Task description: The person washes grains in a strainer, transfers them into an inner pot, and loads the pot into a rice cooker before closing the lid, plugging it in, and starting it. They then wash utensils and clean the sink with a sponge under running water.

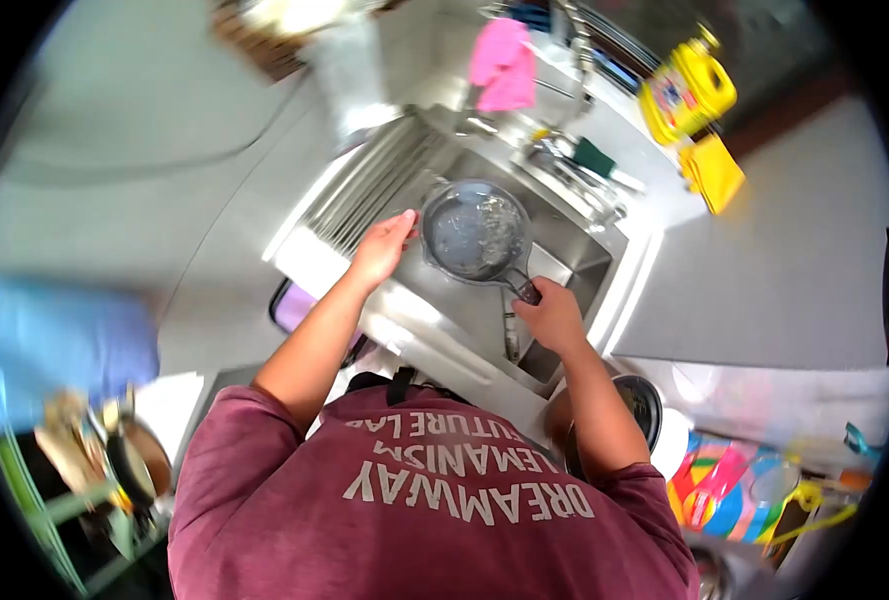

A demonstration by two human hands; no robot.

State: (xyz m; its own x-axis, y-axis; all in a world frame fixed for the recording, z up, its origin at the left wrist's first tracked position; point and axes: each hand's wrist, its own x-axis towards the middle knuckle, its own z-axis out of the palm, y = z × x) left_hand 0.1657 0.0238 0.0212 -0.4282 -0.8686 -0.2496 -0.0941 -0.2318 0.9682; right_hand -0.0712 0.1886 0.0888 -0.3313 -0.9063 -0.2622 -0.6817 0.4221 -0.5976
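A grey saucepan (475,230) is over the steel sink (455,300), its inside wet with water and light foam or bubbles. My right hand (553,315) is closed around the pan's handle (528,290), on the near right side. On the left, my left hand (385,250) has its fingers stretched out beside the pan's rim. Whether those fingertips touch the rim is hard to tell.
Ridged drainboard (365,185) lies left of the basin. Behind it are a pink cloth (503,65), a green scrubber (593,157) and a faucet (577,40). A yellow bottle (685,92) and yellow cloth (713,173) sit at the right. A dark pot (640,405) is near my right forearm.
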